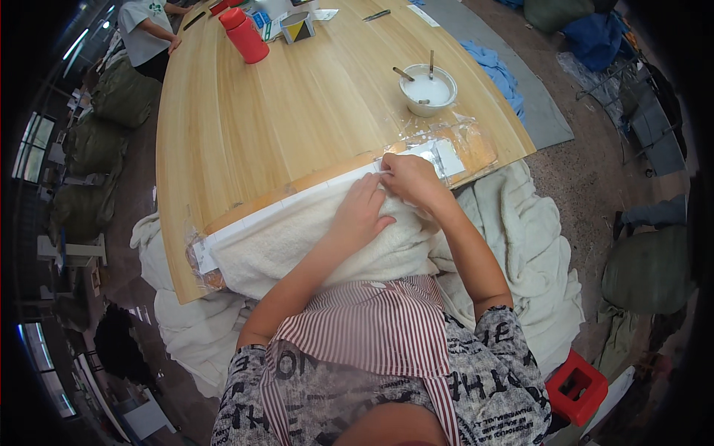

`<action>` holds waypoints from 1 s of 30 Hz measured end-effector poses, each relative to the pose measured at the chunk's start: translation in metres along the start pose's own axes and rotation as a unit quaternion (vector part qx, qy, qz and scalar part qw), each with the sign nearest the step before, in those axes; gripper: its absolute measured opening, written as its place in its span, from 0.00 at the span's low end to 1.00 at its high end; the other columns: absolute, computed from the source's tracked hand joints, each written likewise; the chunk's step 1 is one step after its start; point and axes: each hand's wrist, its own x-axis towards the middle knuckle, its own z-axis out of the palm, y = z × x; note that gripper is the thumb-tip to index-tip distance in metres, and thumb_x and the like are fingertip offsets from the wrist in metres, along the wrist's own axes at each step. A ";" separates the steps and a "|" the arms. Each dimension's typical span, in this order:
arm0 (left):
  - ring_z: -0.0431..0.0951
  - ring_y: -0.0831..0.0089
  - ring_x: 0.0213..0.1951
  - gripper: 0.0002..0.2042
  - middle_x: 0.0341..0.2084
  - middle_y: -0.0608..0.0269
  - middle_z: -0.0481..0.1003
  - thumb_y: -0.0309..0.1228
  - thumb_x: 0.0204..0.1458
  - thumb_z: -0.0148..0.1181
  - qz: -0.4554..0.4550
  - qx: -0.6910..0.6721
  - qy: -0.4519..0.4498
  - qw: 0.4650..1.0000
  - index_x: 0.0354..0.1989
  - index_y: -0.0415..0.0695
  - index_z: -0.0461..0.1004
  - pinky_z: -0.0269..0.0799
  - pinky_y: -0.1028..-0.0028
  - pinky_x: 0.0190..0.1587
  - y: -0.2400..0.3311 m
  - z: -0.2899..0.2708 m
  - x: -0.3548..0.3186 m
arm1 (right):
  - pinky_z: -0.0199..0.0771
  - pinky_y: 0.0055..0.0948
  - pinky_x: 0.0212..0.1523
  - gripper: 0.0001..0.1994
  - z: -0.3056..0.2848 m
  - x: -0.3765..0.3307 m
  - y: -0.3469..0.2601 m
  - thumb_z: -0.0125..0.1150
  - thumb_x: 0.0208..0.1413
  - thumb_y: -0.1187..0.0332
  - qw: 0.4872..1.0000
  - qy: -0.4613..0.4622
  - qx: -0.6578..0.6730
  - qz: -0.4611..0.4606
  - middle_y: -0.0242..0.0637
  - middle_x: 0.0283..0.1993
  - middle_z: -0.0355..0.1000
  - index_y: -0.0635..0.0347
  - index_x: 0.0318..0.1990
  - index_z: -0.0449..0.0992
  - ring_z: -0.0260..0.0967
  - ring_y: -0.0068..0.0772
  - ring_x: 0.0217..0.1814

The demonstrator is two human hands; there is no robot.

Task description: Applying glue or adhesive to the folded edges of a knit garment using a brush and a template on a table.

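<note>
A white fleecy fabric (286, 241) lies over the near edge of the table and hangs into my lap. Along its far edge runs a straight white strip (286, 202), on a long wooden board (309, 178). My left hand (362, 212) rests flat on the fleece, fingers stretched toward the strip. Just to its right, my right hand (410, 180) is closed in a pinch at the fabric's far edge. The exact spot its fingertips grip is partly hidden. Beyond that hand, clear plastic film and a white piece (449, 157) cover the board's right end.
A bowl of white liquid (428, 93) with sticks in it stands at the right of the wooden table (297, 111). Farther off are a red bottle (245, 37) and a small box (297, 28). A person (149, 33) stands far left. A red stool (576, 388) is lower right.
</note>
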 end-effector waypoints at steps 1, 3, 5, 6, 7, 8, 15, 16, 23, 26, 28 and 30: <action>0.62 0.46 0.58 0.22 0.55 0.43 0.64 0.34 0.39 0.69 0.001 -0.003 -0.003 1.000 0.40 0.35 0.68 0.60 0.56 0.61 0.001 0.002 -0.001 | 0.72 0.41 0.40 0.11 -0.005 0.001 0.005 0.59 0.49 0.65 1.000 -0.010 -0.013 -0.025 0.46 0.35 0.76 0.60 0.38 0.75 0.73 0.49 0.40; 0.61 0.46 0.60 0.26 0.57 0.42 0.62 0.34 0.38 0.70 0.010 0.077 -0.014 0.997 0.44 0.35 0.67 0.58 0.55 0.62 0.002 0.005 -0.004 | 0.72 0.40 0.40 0.11 -0.013 0.001 0.015 0.61 0.48 0.65 0.998 -0.023 -0.025 -0.049 0.45 0.35 0.76 0.60 0.37 0.75 0.73 0.49 0.40; 0.61 0.45 0.60 0.27 0.57 0.41 0.61 0.34 0.38 0.70 0.006 0.085 -0.017 0.996 0.45 0.35 0.66 0.59 0.55 0.62 0.005 0.007 -0.007 | 0.71 0.40 0.39 0.12 -0.017 -0.002 0.028 0.64 0.45 0.65 0.995 -0.011 -0.066 -0.079 0.44 0.34 0.76 0.60 0.36 0.74 0.73 0.47 0.39; 0.60 0.44 0.61 0.28 0.57 0.39 0.61 0.34 0.37 0.70 0.004 0.098 -0.014 0.995 0.46 0.35 0.66 0.59 0.55 0.62 0.006 0.007 -0.005 | 0.71 0.40 0.39 0.12 -0.018 -0.004 0.031 0.64 0.45 0.65 0.995 -0.011 -0.066 -0.078 0.44 0.34 0.76 0.60 0.36 0.74 0.73 0.47 0.39; 0.60 0.44 0.61 0.28 0.57 0.39 0.61 0.34 0.37 0.70 0.004 0.097 -0.015 0.995 0.46 0.35 0.66 0.59 0.55 0.62 0.006 0.008 -0.006 | 0.71 0.40 0.39 0.12 -0.017 -0.007 0.035 0.65 0.45 0.64 0.992 0.062 -0.079 -0.079 0.43 0.33 0.75 0.60 0.36 0.74 0.73 0.46 0.38; 0.60 0.43 0.61 0.29 0.57 0.38 0.61 0.34 0.37 0.70 -0.004 0.102 -0.014 0.995 0.47 0.34 0.66 0.58 0.54 0.62 0.007 0.010 -0.008 | 0.70 0.41 0.38 0.12 -0.013 -0.009 0.037 0.66 0.45 0.64 0.984 0.133 -0.092 -0.079 0.43 0.32 0.75 0.59 0.35 0.74 0.73 0.45 0.38; 0.58 0.39 0.60 0.31 0.57 0.37 0.60 0.35 0.36 0.70 -0.031 0.101 -0.001 0.994 0.49 0.33 0.65 0.56 0.51 0.61 0.010 0.014 0.006 | 0.62 0.39 0.36 0.09 0.012 -0.011 0.057 0.64 0.46 0.62 0.958 0.272 0.052 -0.072 0.35 0.28 0.72 0.56 0.30 0.74 0.70 0.40 0.34; 0.58 0.39 0.60 0.31 0.57 0.37 0.60 0.35 0.36 0.70 -0.030 0.101 -0.001 0.994 0.49 0.33 0.65 0.56 0.51 0.61 0.010 0.014 0.008 | 0.61 0.39 0.36 0.09 0.012 -0.010 0.058 0.65 0.46 0.62 0.955 0.284 0.046 -0.074 0.35 0.28 0.72 0.56 0.31 0.75 0.70 0.40 0.34; 0.58 0.38 0.58 0.31 0.59 0.39 0.59 0.37 0.39 0.67 -0.026 0.107 0.000 0.994 0.51 0.33 0.64 0.54 0.47 0.61 0.007 0.009 0.003 | 0.67 0.37 0.33 0.10 0.009 -0.007 0.049 0.66 0.45 0.65 0.953 0.282 0.068 -0.092 0.40 0.29 0.74 0.59 0.32 0.76 0.71 0.42 0.31; 0.60 0.41 0.58 0.32 0.58 0.42 0.59 0.38 0.39 0.67 -0.020 0.135 -0.012 0.991 0.52 0.35 0.64 0.55 0.48 0.61 0.010 0.022 0.002 | 0.70 0.34 0.31 0.13 0.004 -0.013 0.053 0.68 0.43 0.68 0.955 0.260 0.139 -0.041 0.39 0.27 0.72 0.60 0.38 0.75 0.70 0.39 0.28; 0.60 0.42 0.58 0.32 0.59 0.42 0.59 0.39 0.39 0.67 -0.025 0.145 -0.015 0.989 0.53 0.36 0.64 0.55 0.49 0.61 0.009 0.024 -0.003 | 0.70 0.33 0.31 0.19 0.002 -0.008 0.051 0.69 0.42 0.69 0.936 0.270 0.226 -0.003 0.37 0.27 0.70 0.60 0.43 0.73 0.69 0.35 0.27; 0.60 0.42 0.58 0.32 0.59 0.43 0.59 0.39 0.39 0.67 -0.033 0.165 0.000 0.986 0.53 0.37 0.64 0.55 0.49 0.61 0.010 0.024 -0.008 | 0.69 0.33 0.31 0.22 -0.006 0.009 0.049 0.70 0.42 0.69 0.918 0.304 0.253 -0.034 0.36 0.27 0.70 0.59 0.46 0.71 0.67 0.33 0.27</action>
